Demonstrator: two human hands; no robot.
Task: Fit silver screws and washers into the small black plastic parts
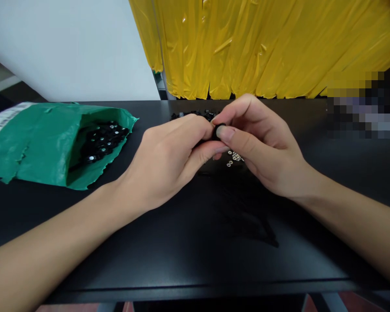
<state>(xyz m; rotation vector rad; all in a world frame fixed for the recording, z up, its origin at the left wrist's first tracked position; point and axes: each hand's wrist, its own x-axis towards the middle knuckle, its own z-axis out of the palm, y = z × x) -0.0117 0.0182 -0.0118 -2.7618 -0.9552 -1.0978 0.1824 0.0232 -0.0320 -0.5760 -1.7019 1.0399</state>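
Both hands meet above the middle of the black table [182, 242]. My left hand [172, 156], seen from its back, is closed with thumb and index finger pinched on a small black round part [219, 130]. My right hand [263, 147] grips the same part from the other side between thumb and fingertips. Most of the part is hidden by the fingers, so its exact kind does not show. Just below and behind the fingers lie several small silver rings, like washers [234, 157]. A heap of small black parts [208, 115] sits behind the hands, partly covered by them.
On the left lies a torn-open green plastic mailing bag [45, 143], its mouth facing the hands. Inside it are several black parts with silvery round centres [105, 138]. Yellow plastic strips [247, 52] hang behind the table, beside a white panel [84, 47]. A blurred patch covers the far right.
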